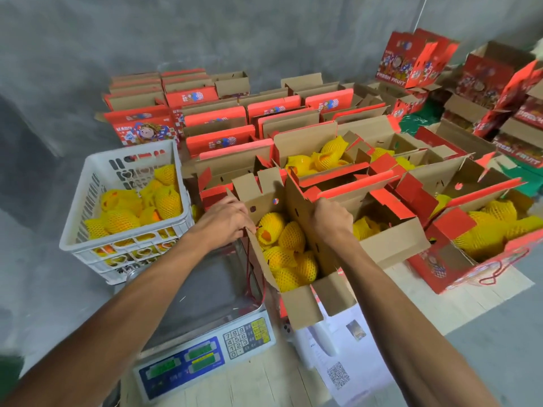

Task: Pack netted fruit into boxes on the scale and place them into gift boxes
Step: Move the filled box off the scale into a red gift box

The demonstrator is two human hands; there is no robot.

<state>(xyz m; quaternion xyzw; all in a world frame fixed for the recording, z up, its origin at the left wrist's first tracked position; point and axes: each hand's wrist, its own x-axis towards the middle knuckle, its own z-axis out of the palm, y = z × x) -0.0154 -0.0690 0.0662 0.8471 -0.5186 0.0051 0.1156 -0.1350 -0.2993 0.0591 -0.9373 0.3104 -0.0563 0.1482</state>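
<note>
Against a bare grey concrete wall, on a floor crowded with rows of red gift boxes, a person works a cardboard box filled with netted fruit, held just right of the scale. The left hand has its grip closed on the box's left wall at the rim, fingers curled over the edge beside a thin red cord; the right hand has its grip closed on the opposite long wall, knuckles up, the fingertips hidden inside. The box sits at centre frame, its near end overhanging white printed sheets, its base out of sight, so whether it is lifted or resting cannot be told. Its long axis runs from 6 o'clock toward 12 o'clock, leaning slightly to 11, mouth upward and flaps splayed. Loaded about two layers deep, it is likely heavy for thin corrugated board; the walls look apt to bow and the flaps to fold, so the firmest hold is probably low on both long walls or under the base, not by the flaps or cord. The fruit in soft yellow foam sleeves should tolerate jostling but could roll if the box tips. At 9 o'clock a white plastic crate holds more netted fruit; at 3 o'clock another open gift box is already filled, with further part-filled boxes behind at 1 o'clock.
</note>
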